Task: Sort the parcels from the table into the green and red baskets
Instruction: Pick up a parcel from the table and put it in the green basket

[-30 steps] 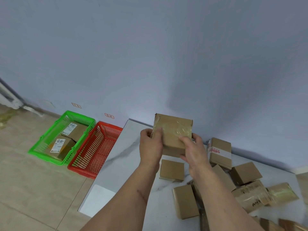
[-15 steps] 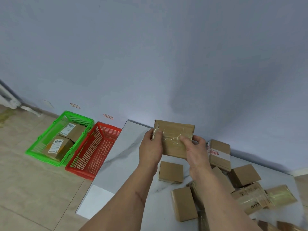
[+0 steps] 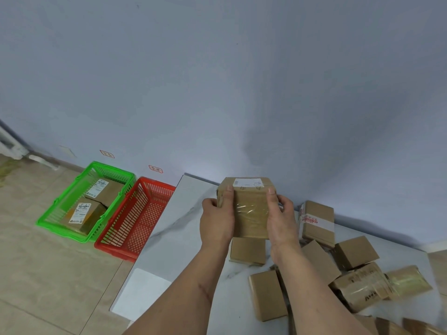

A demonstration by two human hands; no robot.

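held parcel (image 3: 250, 209): raised above the white table (image 3: 174, 228), between both hands, white label on its far upper face, clear tape across the near face. left hand (image 3: 217, 221): gripping the left side, thumb laid over the top edge, fingers curled round the far side. right hand (image 3: 280, 221): gripping the right side, thumb on the top edge, fingers wrapped behind. green basket (image 3: 60, 228): on the floor left of the table, containing two labelled parcels (image 3: 96, 197). red basket (image 3: 145, 201): touching the green basket on one side and just beside the table edge on the other; contents not discernible through the mesh. loose parcels (image 3: 353, 252): scattered on the table below and right of the hands, some overlapping, one banded box (image 3: 316, 221) standing near the wall. two small red-edged tags (image 3: 155, 169) on the wall behind the baskets; wording illegible.
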